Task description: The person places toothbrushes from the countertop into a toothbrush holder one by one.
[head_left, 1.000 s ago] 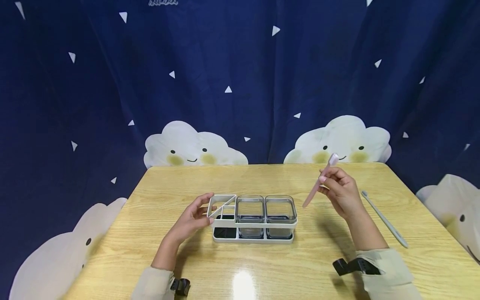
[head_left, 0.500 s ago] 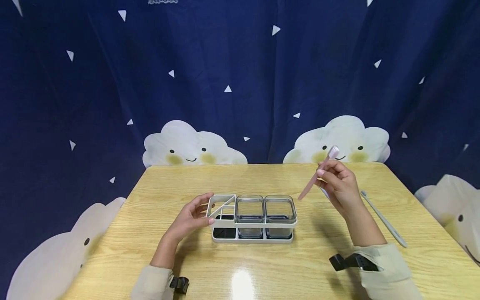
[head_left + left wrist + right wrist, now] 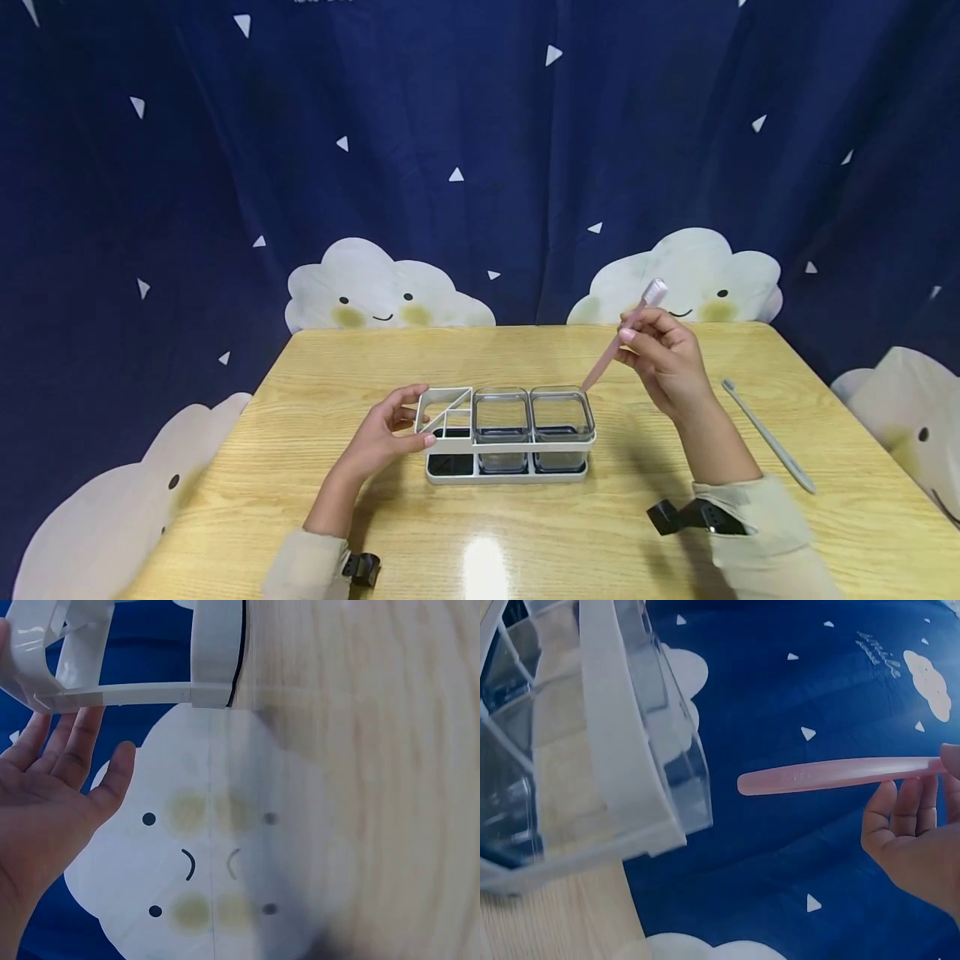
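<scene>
My left hand [image 3: 382, 437] grips the left end of a white toothbrush holder [image 3: 517, 447], thumb in front and fingers behind. Two clear square cups sit side by side in the holder: a middle cup [image 3: 501, 462] and a right cup [image 3: 561, 462]. The left section has a diagonal divider and smaller slots. My right hand [image 3: 667, 362] pinches a pink toothbrush [image 3: 606, 358] mid-handle, bristles up and handle slanting down to the left. Its handle end overlaps the right cup's back rim in the head view; the right wrist view has the pink handle [image 3: 810, 777] apart from the cup.
A grey-green toothbrush [image 3: 768, 437] lies slanted on the wooden table [image 3: 585, 542], right of my right hand. Behind the table hangs a dark blue curtain [image 3: 480, 100] with white triangles and clouds. Each wrist wears a black camera on a strap.
My right hand has moved left and up with the pink toothbrush, bringing the handle end to the right cup's rim. The left hand and holder have stayed in place.
</scene>
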The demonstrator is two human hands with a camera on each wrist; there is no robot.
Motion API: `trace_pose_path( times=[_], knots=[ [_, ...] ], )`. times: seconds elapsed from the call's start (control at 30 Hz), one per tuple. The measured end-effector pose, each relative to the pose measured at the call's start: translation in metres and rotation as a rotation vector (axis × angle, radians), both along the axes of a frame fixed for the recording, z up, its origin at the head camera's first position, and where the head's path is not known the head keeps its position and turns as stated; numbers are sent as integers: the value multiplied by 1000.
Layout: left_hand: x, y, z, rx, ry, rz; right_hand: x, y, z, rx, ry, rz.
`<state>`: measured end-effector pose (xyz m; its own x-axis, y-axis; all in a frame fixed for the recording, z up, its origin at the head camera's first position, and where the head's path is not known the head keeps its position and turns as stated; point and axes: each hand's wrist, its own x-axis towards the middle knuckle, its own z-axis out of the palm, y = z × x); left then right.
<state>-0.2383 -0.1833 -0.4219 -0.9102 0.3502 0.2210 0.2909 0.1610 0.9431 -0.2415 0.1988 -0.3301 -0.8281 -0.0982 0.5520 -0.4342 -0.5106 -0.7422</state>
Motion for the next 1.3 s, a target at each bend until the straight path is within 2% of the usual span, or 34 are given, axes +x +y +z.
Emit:
trace_pose_path(
  times=[0.2,0.33,0.53,0.77,0.97,1.3],
  knots=[
    [13,5,19,8,20,-14,1,-13,4,-8,-2,7],
    [16,6,21,11,-1,-5,1,-22,6,-4,-5,15],
    [14,7,17,16,23,5,0,-32,8,3,-7,28],
    [2,2,-3,59,28,24,-2,-46,8,3,-23,48],
    [1,2,-3,83,38,25,-3,-57,6,10,-21,71],
    [1,5,-5,100,13,20,-1,-73,4,37,-46,92]
  ],
)
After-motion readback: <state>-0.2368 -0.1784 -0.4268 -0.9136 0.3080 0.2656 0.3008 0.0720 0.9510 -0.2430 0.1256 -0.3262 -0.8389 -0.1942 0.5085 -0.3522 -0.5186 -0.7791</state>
